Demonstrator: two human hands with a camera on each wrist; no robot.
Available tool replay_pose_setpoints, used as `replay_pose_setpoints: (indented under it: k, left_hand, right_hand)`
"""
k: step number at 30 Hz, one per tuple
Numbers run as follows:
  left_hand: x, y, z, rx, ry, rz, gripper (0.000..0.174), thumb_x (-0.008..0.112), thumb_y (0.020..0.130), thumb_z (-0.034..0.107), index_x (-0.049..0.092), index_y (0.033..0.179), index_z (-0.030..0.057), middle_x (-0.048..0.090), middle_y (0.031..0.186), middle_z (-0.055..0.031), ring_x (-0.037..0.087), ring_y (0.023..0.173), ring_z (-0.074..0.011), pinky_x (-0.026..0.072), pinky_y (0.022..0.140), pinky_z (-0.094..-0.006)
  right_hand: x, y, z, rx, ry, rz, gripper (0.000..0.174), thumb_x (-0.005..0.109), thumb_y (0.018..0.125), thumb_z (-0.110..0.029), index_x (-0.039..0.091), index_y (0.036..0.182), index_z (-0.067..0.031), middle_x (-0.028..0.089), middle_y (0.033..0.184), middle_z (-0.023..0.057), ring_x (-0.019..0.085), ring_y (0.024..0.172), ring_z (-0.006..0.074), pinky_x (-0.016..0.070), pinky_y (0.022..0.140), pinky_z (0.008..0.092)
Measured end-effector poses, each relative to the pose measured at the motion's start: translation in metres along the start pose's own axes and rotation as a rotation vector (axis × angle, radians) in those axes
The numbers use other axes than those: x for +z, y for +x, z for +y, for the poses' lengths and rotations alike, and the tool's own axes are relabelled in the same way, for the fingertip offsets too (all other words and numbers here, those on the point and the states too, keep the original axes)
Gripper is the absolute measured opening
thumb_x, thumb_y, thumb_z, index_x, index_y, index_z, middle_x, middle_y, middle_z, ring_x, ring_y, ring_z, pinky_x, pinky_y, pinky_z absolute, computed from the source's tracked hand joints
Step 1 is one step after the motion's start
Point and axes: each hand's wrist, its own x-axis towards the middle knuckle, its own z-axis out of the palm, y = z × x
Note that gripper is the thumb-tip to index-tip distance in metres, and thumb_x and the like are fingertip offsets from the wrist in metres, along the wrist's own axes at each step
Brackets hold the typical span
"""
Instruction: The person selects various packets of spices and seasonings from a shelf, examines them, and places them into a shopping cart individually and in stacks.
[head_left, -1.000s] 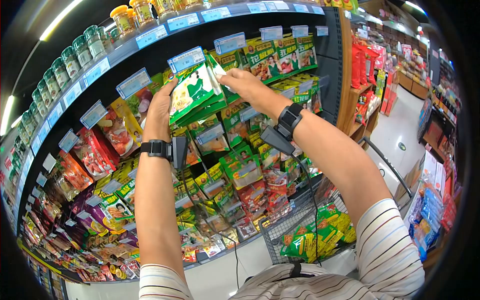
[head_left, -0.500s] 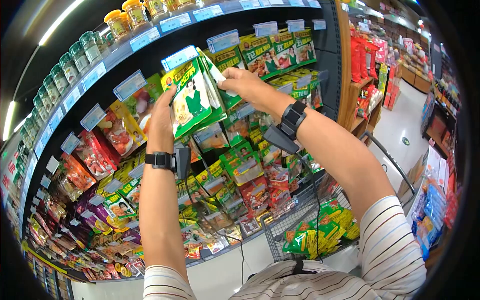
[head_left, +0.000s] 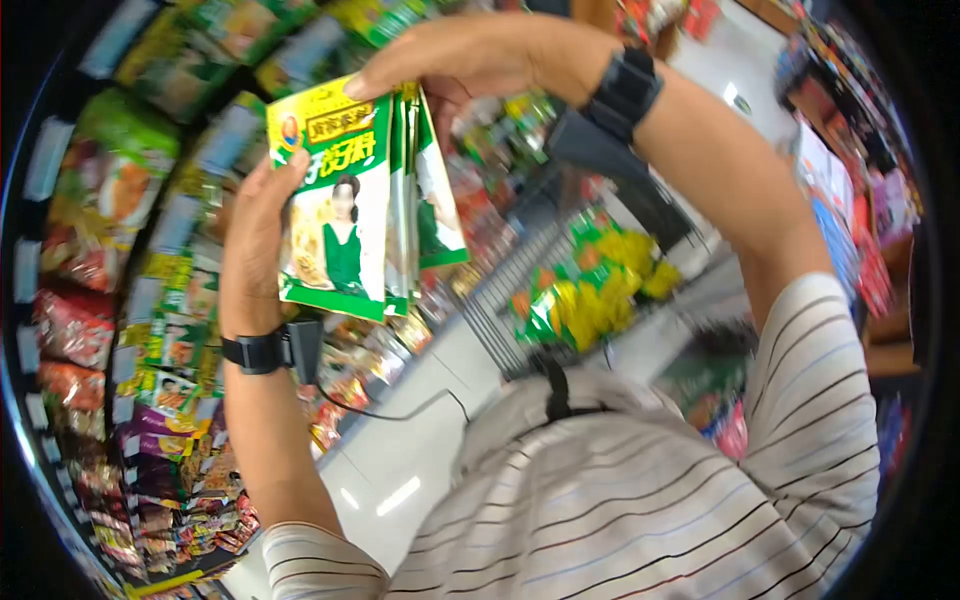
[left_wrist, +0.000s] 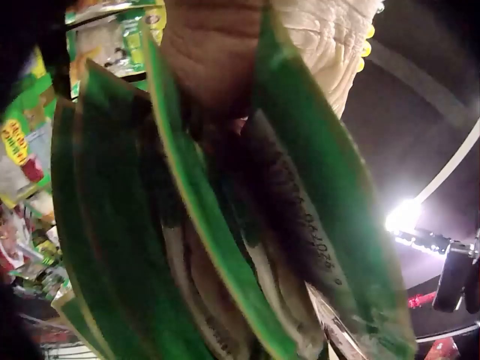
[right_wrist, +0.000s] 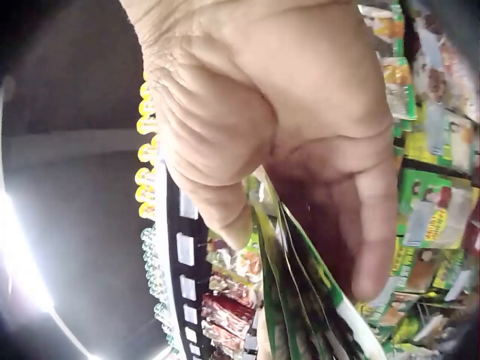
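Several flat green, white and yellow seasoning packets [head_left: 335, 215] are held upright in a stack before the chest. The front one shows a figure in a green dress. My left hand [head_left: 258, 235] grips their left edge, thumb lying over the front packet. From above, my right hand [head_left: 475, 62] pinches the top edge, its thumb on the front face. In the left wrist view the green packet edges [left_wrist: 127, 232] fan apart. The right wrist view has the right thumb on one side of the packets [right_wrist: 300, 292] and the fingers on the other.
A wire shopping cart [head_left: 487, 335] stands beyond the packets, with green and yellow bags [head_left: 595, 285] in it. Shelves of hanging packets [head_left: 75, 325] curve along the left side. More goods [head_left: 850, 215] line the right edge, past the pale floor [head_left: 735, 60].
The view has swung down and away from the upper shelf. Both hands have brought the packets away from the shelf rack and nearer the body, and the cart now lies closer behind them.
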Motion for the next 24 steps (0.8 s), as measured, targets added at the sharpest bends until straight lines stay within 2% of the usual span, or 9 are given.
replay_pose_setpoints:
  k: [1,4,8,13,17,19,21,22,24]
  left_hand:
    - [0.011,-0.003,-0.014,-0.044,-0.019,-0.03,0.032,0.061,0.098,0.016,0.058,0.126,-0.0011,0.07,0.112,-0.0074,0.069,0.093,-0.0118,0.0555,0.083,-0.0278]
    - [0.037,-0.004,-0.058,-0.165,-0.029,-0.073,0.036,0.062,0.098,0.016,0.056,0.128,-0.001,0.068,0.115,-0.0078,0.067,0.096,-0.0128,0.0533,0.086,-0.028]
    - [0.063,0.009,-0.108,-0.282,0.017,-0.222,0.04,0.064,0.097,0.018,0.054,0.131,-0.0001,0.067,0.113,-0.0049,0.065,0.096,-0.01,0.0511,0.085,-0.0256]
    - [0.097,0.026,-0.157,-0.38,0.042,-0.344,0.036,0.063,0.097,0.02,0.057,0.127,-0.0003,0.067,0.111,-0.0045,0.063,0.096,-0.0082,0.0509,0.083,-0.0246]
    - [0.086,0.047,-0.217,-0.233,0.216,-0.232,0.032,0.061,0.099,0.023,0.058,0.121,0.0005,0.067,0.108,-0.0058,0.062,0.099,-0.0106,0.0508,0.083,-0.0257]
    - [0.077,0.044,-0.232,-0.139,0.33,-0.104,0.03,0.06,0.1,0.024,0.058,0.119,0.0008,0.067,0.106,-0.0068,0.062,0.1,-0.0126,0.0508,0.083,-0.0265]
    - [0.073,0.021,-0.233,-0.232,0.274,-0.023,0.032,0.057,0.101,0.027,0.058,0.12,0.0005,0.067,0.108,-0.0103,0.065,0.098,-0.0163,0.0521,0.083,-0.028]
    - [0.064,0.01,-0.242,-0.268,0.264,0.002,0.035,0.056,0.102,0.029,0.058,0.121,-0.0007,0.067,0.11,-0.0119,0.065,0.098,-0.0169,0.0527,0.084,-0.0284]
    - [0.047,-0.018,-0.257,-0.333,0.259,0.07,0.038,0.054,0.103,0.031,0.058,0.121,-0.0018,0.067,0.11,-0.0132,0.066,0.095,-0.0176,0.0541,0.084,-0.0293]
  right_hand:
    - [-0.005,-0.008,0.021,0.059,0.019,-0.017,0.052,0.062,0.094,-0.046,0.065,0.119,-0.0006,0.074,0.102,0.0116,0.073,0.084,0.0227,0.0614,0.079,0.0398]
    - [-0.008,-0.046,0.059,0.195,0.088,-0.017,0.048,0.069,0.091,-0.04,0.065,0.119,-0.0008,0.073,0.107,0.0118,0.072,0.09,0.0195,0.061,0.081,0.0381]
    - [0.005,-0.069,0.112,0.252,0.029,0.076,0.048,0.072,0.089,-0.035,0.065,0.111,0.0078,0.073,0.104,0.0125,0.07,0.086,0.013,0.0563,0.077,0.0262]
    - [0.002,-0.104,0.156,0.403,-0.045,0.153,0.05,0.071,0.088,-0.035,0.065,0.114,0.0074,0.073,0.103,0.0111,0.068,0.088,0.0144,0.0545,0.078,0.0298]
    - [-0.017,-0.125,0.192,0.518,-0.394,0.287,0.049,0.067,0.089,-0.036,0.065,0.115,0.0053,0.072,0.102,0.009,0.066,0.087,0.0155,0.0519,0.08,0.0318]
    - [-0.038,-0.136,0.231,0.529,-0.375,0.319,0.049,0.065,0.088,-0.037,0.065,0.113,0.0056,0.072,0.1,0.0095,0.064,0.085,0.0161,0.0505,0.081,0.033]
    - [-0.052,-0.147,0.257,0.626,-0.403,0.361,0.048,0.065,0.088,-0.037,0.066,0.111,0.0057,0.072,0.1,0.0104,0.064,0.085,0.0167,0.0506,0.081,0.0338]
    - [-0.065,-0.154,0.292,0.555,-0.37,0.417,0.056,0.064,0.081,-0.043,0.067,0.103,0.0084,0.07,0.098,0.0209,0.067,0.089,0.0291,0.0507,0.078,0.0406]
    - [-0.079,-0.163,0.33,0.643,-0.538,0.52,0.055,0.064,0.081,-0.042,0.067,0.103,0.0083,0.07,0.1,0.0228,0.068,0.089,0.0327,0.0511,0.077,0.0409]
